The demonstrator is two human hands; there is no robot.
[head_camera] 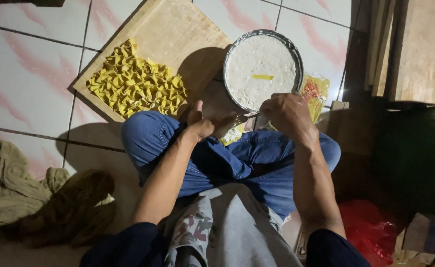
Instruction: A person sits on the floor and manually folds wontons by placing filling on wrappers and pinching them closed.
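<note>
Looking down via head cam: my left hand (203, 126) is cupping a pale, thin wrapper (229, 132), fingers half curled. My right hand (287, 112) is closing tight round a metal fork (245, 118), tines touching the wrapper. Just beyond, a round metal bowl (230, 54) w/ grainy white filling. Folded yellow dumplings (136, 84) are lying heaped on a wood board (178, 29); glossy tiled floor (24, 74), dim room.

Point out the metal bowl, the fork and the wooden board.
metal bowl (292, 49), head view, right rim.
fork (245, 118), head view, tines by the left palm.
wooden board (178, 29), head view, bare upper surface.
</note>
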